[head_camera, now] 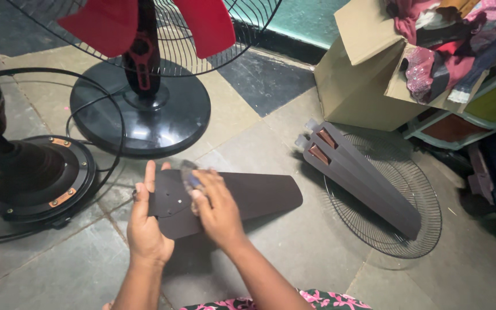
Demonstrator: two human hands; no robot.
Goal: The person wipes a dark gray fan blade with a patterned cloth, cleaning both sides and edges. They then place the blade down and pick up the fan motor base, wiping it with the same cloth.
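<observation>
A dark brown ceiling fan blade (259, 195) lies across the floor in front of me. My left hand (144, 224) grips its narrow mounting end from the left, thumb on top. My right hand (216, 206) rests on the same end and pinches a small clear plastic piece (189, 175) against it; the piece is blurred. To the left sits the dark ceiling fan motor (30, 178) with copper-coloured brackets and a wire loop around it.
A pedestal fan with red blades (144, 34) stands on a round black base (144, 109) behind the hands. Two more brown blades (363, 178) lie on a wire fan guard (397, 195) at right. A cardboard box of clothes (374, 74) stands further back.
</observation>
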